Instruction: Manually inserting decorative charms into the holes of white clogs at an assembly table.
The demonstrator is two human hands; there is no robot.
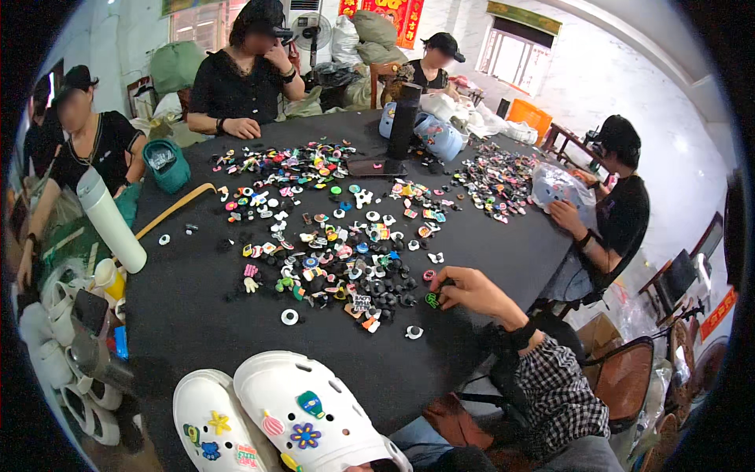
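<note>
Black covers the wide surface, and small charms lie heaped across its middle. From where I stand, the person's right hand reaches in at the heap's near right edge, its thumb and fingers drawn almost together around the rim of a green charm. It seems to have that charm by the edge, with a pink charm just beside the fingers and a white charm lying apart, nearer the person. The left hand I cannot make out, so I cannot tell how far it is spread or whether it holds anything.

At the near edge, two white clogs sit side by side, toes pointing away from the person. The larger-looking clog carries a blue flower and a balloon; the other clog has a yellow star. Several holes on the larger-looking one are bare.

I would judge the step in hand to be picking out a single charm. From here, the move calls for a snug pinch on a tiny piece and a lift that leaves its neighbours lying.
</note>
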